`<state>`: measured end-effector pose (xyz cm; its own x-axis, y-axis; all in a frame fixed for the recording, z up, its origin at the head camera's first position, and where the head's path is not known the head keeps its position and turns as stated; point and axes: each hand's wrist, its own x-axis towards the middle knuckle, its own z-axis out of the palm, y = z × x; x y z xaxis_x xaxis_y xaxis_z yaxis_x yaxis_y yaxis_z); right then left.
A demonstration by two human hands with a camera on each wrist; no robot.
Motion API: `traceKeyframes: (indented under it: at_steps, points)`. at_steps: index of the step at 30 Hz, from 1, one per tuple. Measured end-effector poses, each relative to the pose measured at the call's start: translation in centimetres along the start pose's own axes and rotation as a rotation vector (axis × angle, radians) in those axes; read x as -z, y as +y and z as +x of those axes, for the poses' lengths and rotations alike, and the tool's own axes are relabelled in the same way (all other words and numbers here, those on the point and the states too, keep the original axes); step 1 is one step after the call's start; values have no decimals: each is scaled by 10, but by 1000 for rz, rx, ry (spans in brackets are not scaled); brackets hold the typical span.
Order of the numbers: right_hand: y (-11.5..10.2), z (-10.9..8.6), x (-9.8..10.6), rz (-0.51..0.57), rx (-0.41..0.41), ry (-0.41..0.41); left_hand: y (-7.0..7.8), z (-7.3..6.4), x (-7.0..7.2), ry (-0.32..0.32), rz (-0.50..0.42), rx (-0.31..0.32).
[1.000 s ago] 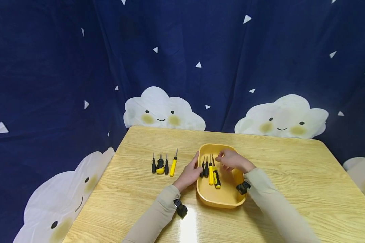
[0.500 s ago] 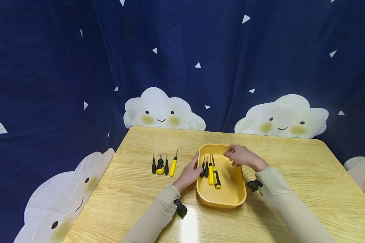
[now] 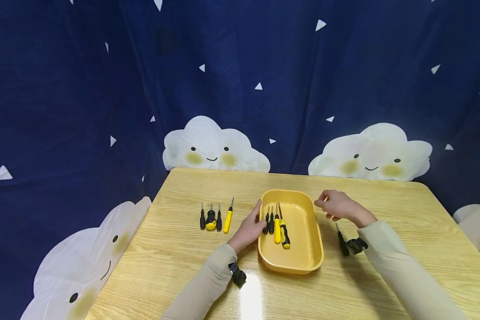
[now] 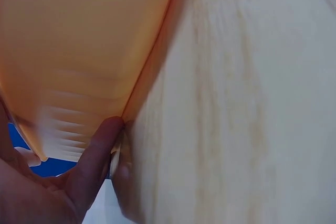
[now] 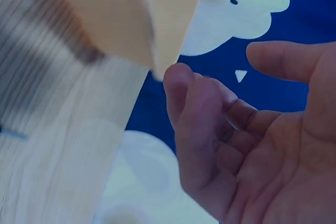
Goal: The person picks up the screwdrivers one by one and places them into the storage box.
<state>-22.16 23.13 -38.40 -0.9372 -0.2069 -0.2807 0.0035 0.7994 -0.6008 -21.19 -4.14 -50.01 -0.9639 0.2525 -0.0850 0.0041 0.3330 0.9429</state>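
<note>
My left hand (image 3: 248, 229) holds the left wall of a yellow plastic bin (image 3: 304, 262), thumb over the rim and fingers outside. In the left wrist view a finger of this hand (image 4: 79, 182) touches the bin's outer wall (image 4: 79, 51). Inside lie two black screwdrivers (image 3: 271, 224), a yellow screwdriver (image 3: 278, 233) and a black-and-yellow screwdriver (image 3: 285, 235). My right hand (image 3: 340, 205) hovers just right of the bin's far right corner, its fingers loosely curled and holding nothing. In the right wrist view the thumb of the right hand (image 5: 236, 145) stands apart from the fingers.
Left of the bin, two slim black screwdrivers (image 3: 218, 221), a stubby screwdriver (image 3: 210, 221) and a yellow screwdriver (image 3: 228, 220) lie in a row. Another black screwdriver (image 3: 342, 242) lies on the wooden table (image 3: 404, 231) under my right wrist. A blue curtain (image 3: 240, 66) hangs behind.
My right hand has moved right, from above the bin's inside to beyond its right rim. The black screwdriver under the right wrist has come into view. The left hand has stayed in place.
</note>
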Motion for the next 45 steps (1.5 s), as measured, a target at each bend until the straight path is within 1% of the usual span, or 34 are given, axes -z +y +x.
traceKeyframes:
  at_steps: [7,12,18,29,37,45]
  points:
    - [23,-8,7,28,-33,-6,1,-1,1,-3,10,-3]
    - [35,-13,9,6,-42,5,1,-1,1,0,12,-1]
    - [48,-17,8,-16,-41,-3,2,-1,1,-3,18,-3]
    - [67,-23,-3,-85,-13,1,-2,1,1,-11,-7,-11]
    - [81,-25,-15,-133,-24,1,-2,2,1,-3,11,-22]
    - [91,-26,-24,-140,-34,7,-1,1,0,1,5,-11]
